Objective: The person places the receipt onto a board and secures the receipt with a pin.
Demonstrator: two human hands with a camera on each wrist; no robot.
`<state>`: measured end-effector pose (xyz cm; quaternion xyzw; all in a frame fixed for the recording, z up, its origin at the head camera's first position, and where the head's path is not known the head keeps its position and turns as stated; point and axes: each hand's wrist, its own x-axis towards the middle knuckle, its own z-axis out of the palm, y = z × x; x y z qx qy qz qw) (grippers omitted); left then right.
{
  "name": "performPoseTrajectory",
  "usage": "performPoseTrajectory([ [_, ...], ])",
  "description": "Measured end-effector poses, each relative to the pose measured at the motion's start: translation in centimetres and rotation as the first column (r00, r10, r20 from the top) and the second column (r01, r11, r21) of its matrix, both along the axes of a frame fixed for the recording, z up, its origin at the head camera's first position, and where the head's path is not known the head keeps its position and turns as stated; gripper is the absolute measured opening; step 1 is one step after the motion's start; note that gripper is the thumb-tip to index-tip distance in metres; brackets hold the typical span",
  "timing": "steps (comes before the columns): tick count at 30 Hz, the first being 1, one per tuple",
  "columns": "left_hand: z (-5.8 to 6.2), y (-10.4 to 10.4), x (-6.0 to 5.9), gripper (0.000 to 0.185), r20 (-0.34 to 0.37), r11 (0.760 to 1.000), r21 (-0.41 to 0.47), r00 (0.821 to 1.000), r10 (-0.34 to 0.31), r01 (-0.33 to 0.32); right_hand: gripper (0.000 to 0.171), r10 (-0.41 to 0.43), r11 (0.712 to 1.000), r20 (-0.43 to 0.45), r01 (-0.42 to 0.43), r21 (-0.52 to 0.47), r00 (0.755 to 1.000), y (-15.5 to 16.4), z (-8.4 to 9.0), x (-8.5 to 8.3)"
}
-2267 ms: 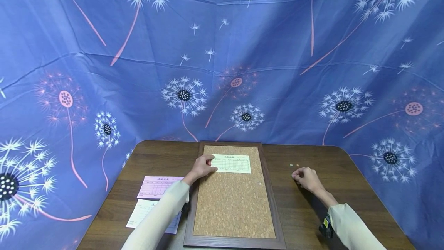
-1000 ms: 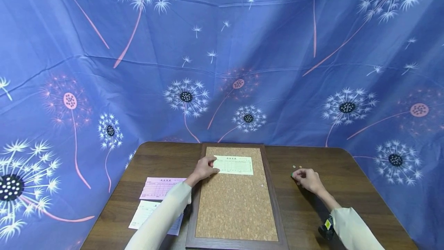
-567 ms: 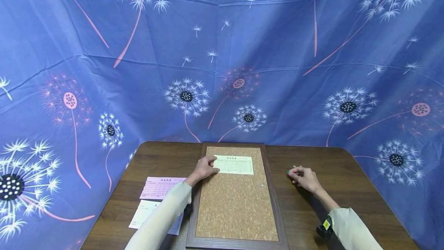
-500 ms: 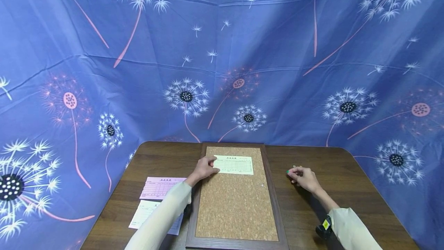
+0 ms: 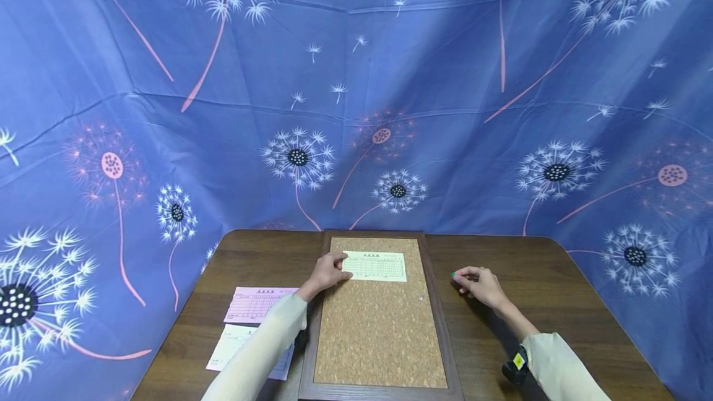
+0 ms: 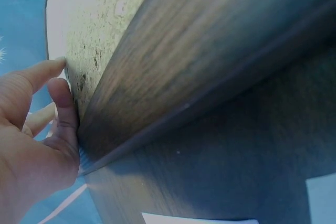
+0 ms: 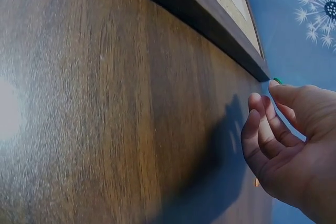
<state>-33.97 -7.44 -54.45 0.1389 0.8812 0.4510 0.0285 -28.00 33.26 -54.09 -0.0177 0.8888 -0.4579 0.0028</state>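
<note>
Blue cloth printed with dandelion heads hangs behind a dark wooden table, on which a cork board in a brown frame lies flat.

At the far end of the cork board lies a pale yellow slip. The left hand rests its fingers on the slip's left edge, holding it flat against the cork, thumb along the frame. Left of the cork board lie a pink slip and a white slip.

Right of the cork board, the right hand hovers over the table with its fingertips pinched on a small green pin, the other fingers loosely curled.

Compared with half a second ago, the right hand has drawn closer to the cork board's right frame, carrying the pin with it; the left hand stays where it was on the slip.
</note>
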Motion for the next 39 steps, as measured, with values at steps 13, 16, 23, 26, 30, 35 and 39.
performPoseTrajectory([
  [13, -1.2, -0.1, 0.3, 0.056, 0.012, 1.0, 0.004, 1.0, 0.003, -0.003, 0.028, 0.037, 0.998, 0.025, -0.036, -0.056, 0.999, -1.8, -0.1, -0.1],
  [16, -1.2, 0.0, 0.3, 0.057, 0.011, 1.0, 0.005, 1.0, 0.005, -0.005, 0.028, 0.042, 0.997, 0.033, -0.04, -0.073, 0.999, -2.2, -0.1, -0.3],
  [23, -1.3, 0.1, 0.3, 0.056, 0.004, 1.0, 0.004, 1.0, 0.0, 0.0, 0.026, 0.054, 0.997, 0.018, -0.053, -0.061, 0.998, -3.0, 0.1, -0.7],
  [26, -1.1, 0.1, 0.3, 0.056, 0.014, 1.0, -0.001, 1.0, -0.007, 0.007, 0.024, 0.054, 0.997, 0.013, -0.053, -0.062, 0.998, -3.3, 0.2, -0.9],
  [30, -0.5, 0.0, 0.3, 0.056, 0.018, 1.0, -0.003, 1.0, -0.011, 0.011, 0.022, 0.075, 0.995, -0.02, -0.076, -0.06, 0.997, -4.0, 0.4, -1.4],
  [35, 0.0, 0.0, 0.2, 0.057, 0.014, 1.0, -0.004, 1.0, -0.015, 0.015, 0.021, 0.088, 0.993, -0.058, -0.092, -0.074, 0.994, -5.0, 1.1, -2.1],
  [39, 0.0, 0.0, -0.1, 0.057, 0.01, 1.0, -0.005, 1.0, -0.008, 0.008, 0.02, 0.093, 0.993, -0.063, -0.098, -0.072, 0.994, -5.9, 1.6, -2.7],
])
